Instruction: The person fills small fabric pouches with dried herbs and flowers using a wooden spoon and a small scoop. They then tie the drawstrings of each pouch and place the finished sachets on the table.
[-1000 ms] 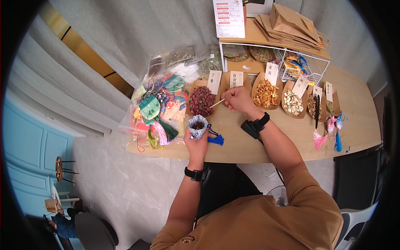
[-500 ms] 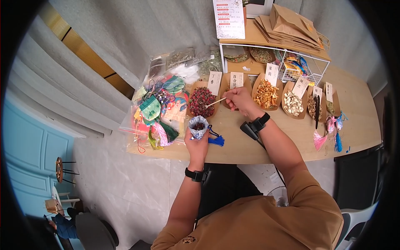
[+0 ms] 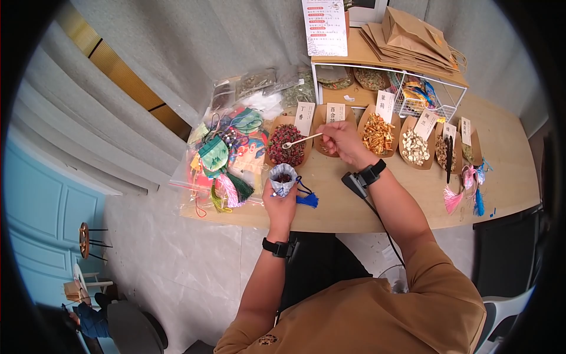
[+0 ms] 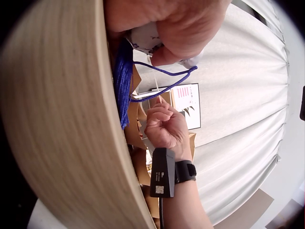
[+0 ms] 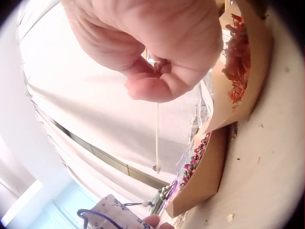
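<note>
A small white-and-blue patterned pouch (image 3: 283, 182) stands upright in my left hand (image 3: 280, 207), its mouth open and dark dried bits inside. Its blue tassel (image 3: 307, 200) lies on the table to the right; in the left wrist view the tassel (image 4: 123, 83) hangs by the hand. My right hand (image 3: 344, 143) pinches the handle of a thin wooden spoon (image 3: 303, 140), whose small bowl is over the tray of dried red rosebuds (image 3: 283, 154). In the right wrist view the right hand (image 5: 147, 47) curls its fingers round the spoon handle (image 5: 157, 138).
Labelled paper trays hold orange petals (image 3: 377, 134), white pieces (image 3: 414, 147) and other dried herbs. Colourful pouches with tassels (image 3: 213, 154) lie at left, pink and blue tassels (image 3: 453, 199) at right. Behind stand a shelf (image 3: 330, 59) with paper bags (image 3: 407, 36) and a wire basket (image 3: 425, 108).
The spoon's bowl has come up off the rosebuds and shifted left, now visible above them. My right hand has turned slightly; the left hand holds the pouch almost where it was.
</note>
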`<state>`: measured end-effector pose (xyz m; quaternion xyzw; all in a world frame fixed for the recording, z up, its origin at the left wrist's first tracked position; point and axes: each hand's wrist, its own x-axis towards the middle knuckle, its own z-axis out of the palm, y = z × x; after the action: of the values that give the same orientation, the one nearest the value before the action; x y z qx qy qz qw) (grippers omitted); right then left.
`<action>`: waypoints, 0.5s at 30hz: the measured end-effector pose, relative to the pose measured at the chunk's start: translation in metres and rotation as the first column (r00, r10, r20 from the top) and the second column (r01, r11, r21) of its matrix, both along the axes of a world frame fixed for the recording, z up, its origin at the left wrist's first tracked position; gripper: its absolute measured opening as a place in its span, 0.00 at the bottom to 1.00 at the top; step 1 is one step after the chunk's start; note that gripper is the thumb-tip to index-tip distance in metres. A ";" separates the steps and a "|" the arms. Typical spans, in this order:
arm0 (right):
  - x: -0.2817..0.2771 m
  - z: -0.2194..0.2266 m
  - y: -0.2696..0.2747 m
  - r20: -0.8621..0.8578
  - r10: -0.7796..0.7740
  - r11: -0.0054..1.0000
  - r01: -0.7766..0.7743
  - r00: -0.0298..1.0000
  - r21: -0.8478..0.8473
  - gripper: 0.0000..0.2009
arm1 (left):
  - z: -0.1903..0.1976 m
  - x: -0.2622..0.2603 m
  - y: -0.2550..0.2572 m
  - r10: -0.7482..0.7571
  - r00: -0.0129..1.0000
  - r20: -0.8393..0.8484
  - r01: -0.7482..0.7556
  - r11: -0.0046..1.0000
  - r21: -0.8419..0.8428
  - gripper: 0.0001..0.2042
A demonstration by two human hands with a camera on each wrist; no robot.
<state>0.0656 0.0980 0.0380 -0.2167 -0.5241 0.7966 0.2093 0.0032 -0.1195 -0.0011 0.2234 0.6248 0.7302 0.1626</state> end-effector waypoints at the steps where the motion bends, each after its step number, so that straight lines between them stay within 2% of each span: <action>1: 0.001 0.002 0.000 -0.014 0.019 1.000 -0.019 1.000 -0.009 0.07 | 0.000 0.000 0.000 -0.002 1.000 0.004 0.002 1.000 0.009 0.11; 5: 0.011 0.020 -0.007 -0.074 0.171 0.985 -0.169 0.982 0.042 0.07 | -0.002 -0.001 0.001 -0.007 1.000 0.010 0.007 1.000 0.015 0.10; 8: 0.011 0.015 -0.006 -0.091 0.292 0.949 -0.277 0.952 0.149 0.08 | -0.003 -0.001 0.001 -0.003 1.000 0.004 0.003 1.000 0.006 0.10; 11: 0.011 0.013 -0.006 -0.110 0.360 0.910 -0.323 0.926 0.261 0.08 | -0.004 -0.001 0.001 -0.003 1.000 0.001 0.003 1.000 0.008 0.10; 14: 0.012 0.012 -0.007 -0.165 0.365 0.918 -0.325 0.916 0.228 0.09 | -0.003 -0.001 0.001 -0.006 1.000 0.019 0.006 1.000 0.000 0.12; 15: 0.011 0.013 -0.007 -0.166 0.309 0.943 -0.279 0.937 0.180 0.09 | -0.003 -0.001 0.000 -0.008 1.000 0.028 0.008 1.000 -0.006 0.13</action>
<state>0.0770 0.0910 0.0509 -0.0413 -0.5879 0.7932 0.1530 0.0020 -0.1191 -0.0040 0.2150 0.6237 0.7308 0.1750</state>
